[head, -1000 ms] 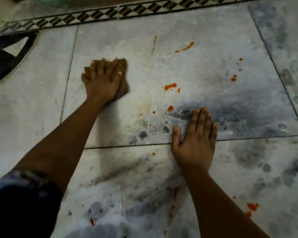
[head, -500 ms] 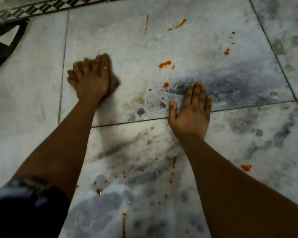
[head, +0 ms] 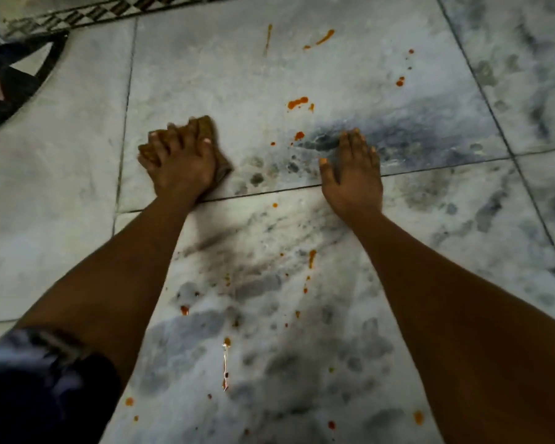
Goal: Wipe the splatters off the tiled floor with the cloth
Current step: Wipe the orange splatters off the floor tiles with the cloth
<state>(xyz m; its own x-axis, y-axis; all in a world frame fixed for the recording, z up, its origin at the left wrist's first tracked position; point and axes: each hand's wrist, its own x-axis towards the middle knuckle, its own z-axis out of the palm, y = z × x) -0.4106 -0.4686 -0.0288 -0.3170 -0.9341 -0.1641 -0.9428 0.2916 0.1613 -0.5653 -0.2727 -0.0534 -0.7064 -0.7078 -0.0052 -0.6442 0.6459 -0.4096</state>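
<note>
Cloth sits bunched under my left hand on the tiled floor, right hand flat and bracing; I'd press firmly and sweep toward the orange splatters.

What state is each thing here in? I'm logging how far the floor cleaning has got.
left hand: fingers curled over the cloth, pressing it to the floor.
cloth: brown, bunched, mostly hidden under the hand.
right hand: flat on the floor, fingers straight, holding nothing.
splatters: orange, unwiped, scattered on two tiles.
tiled floor: grey-veined marble, spotted.
</note>
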